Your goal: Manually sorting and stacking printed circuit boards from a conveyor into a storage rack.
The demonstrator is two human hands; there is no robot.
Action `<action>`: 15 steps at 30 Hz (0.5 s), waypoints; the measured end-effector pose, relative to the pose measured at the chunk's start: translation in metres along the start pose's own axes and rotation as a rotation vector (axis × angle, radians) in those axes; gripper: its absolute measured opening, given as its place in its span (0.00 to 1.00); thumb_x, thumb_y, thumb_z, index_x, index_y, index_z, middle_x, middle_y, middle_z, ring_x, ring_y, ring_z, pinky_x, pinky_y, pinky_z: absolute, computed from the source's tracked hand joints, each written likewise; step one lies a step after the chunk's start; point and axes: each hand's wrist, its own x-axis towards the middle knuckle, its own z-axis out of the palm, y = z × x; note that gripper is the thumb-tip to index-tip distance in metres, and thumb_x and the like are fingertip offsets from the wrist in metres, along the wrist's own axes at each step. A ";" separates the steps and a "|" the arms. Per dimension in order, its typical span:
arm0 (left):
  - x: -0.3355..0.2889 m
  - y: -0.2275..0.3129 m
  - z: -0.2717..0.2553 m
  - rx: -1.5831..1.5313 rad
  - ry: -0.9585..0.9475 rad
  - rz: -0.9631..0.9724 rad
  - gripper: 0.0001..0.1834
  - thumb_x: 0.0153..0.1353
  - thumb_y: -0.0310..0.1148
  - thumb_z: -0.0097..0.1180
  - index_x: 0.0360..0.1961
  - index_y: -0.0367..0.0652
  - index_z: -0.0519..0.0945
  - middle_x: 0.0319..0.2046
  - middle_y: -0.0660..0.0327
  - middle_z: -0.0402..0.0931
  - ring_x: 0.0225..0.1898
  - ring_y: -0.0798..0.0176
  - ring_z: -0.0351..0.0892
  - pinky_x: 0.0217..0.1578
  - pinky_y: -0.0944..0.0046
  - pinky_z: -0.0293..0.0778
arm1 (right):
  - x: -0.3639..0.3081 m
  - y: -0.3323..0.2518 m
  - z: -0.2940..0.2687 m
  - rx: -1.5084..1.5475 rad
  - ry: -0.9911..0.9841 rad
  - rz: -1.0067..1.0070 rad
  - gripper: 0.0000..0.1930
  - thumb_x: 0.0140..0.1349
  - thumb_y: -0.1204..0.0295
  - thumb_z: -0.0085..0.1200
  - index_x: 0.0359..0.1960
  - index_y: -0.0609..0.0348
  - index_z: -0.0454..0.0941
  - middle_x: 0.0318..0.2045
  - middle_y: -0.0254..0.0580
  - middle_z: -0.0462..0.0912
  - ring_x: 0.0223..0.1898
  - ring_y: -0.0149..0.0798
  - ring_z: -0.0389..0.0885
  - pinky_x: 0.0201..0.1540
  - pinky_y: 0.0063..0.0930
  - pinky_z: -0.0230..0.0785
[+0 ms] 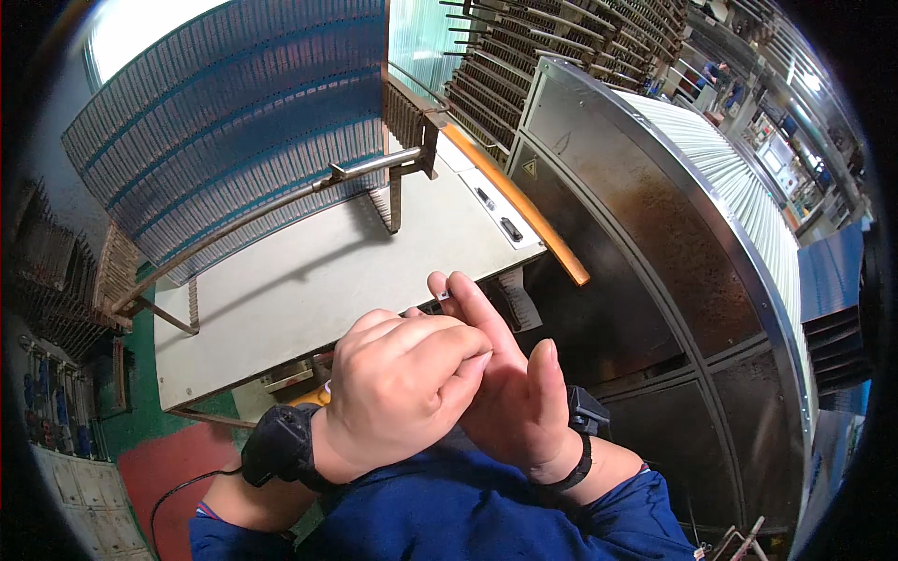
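Head view: your two hands meet in front of you, just off the near edge of the desk [271, 280]. Left hand [398, 374] is back-up, fingers curled in, thumb tip pressed by the index finger at the right palm; whether it pinches anything, can't tell, the knuckles hide it. Right hand [510, 397] lies palm-up, fingers long, thumb standing apart. Small dark-and-pale piece [445, 295] shows up by its fingertips; gripped or just resting there, can't tell.

Step in hand, best judgement: close two-handed work at your right palm, nothing being set down yet. Next move probably calls for a steady right palm and a light fingertip touch from the left, since the piece looks easy to drop.

Direction: too little of the piece shows to call its long axis or which end leads. Right fingers, beside it, point up and left, toward the desk. Rack [271, 208] on the desk has its front rail slanting up to the right, well apart from both hands.
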 end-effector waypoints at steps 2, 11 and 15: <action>0.000 0.000 0.000 0.001 -0.002 0.004 0.09 0.44 0.24 0.67 0.28 0.47 0.81 0.22 0.63 0.78 0.22 0.58 0.77 0.29 0.62 0.70 | 0.000 0.002 -0.002 -0.003 -0.007 -0.013 0.49 0.65 0.32 0.28 0.75 0.56 0.37 0.76 0.38 0.42 0.75 0.46 0.46 0.74 0.46 0.41; 0.001 -0.002 -0.001 0.063 -0.029 0.038 0.09 0.44 0.26 0.66 0.28 0.48 0.81 0.23 0.63 0.78 0.23 0.58 0.77 0.29 0.62 0.69 | 0.003 0.005 -0.006 -0.067 -0.029 -0.030 0.49 0.65 0.33 0.29 0.75 0.58 0.35 0.75 0.38 0.43 0.74 0.45 0.46 0.74 0.45 0.41; -0.001 -0.004 -0.001 0.097 -0.035 0.068 0.09 0.43 0.25 0.66 0.27 0.47 0.80 0.24 0.64 0.79 0.23 0.58 0.77 0.28 0.61 0.68 | 0.003 0.005 -0.005 -0.087 -0.034 -0.028 0.49 0.66 0.34 0.29 0.75 0.59 0.34 0.75 0.38 0.42 0.74 0.44 0.47 0.74 0.44 0.40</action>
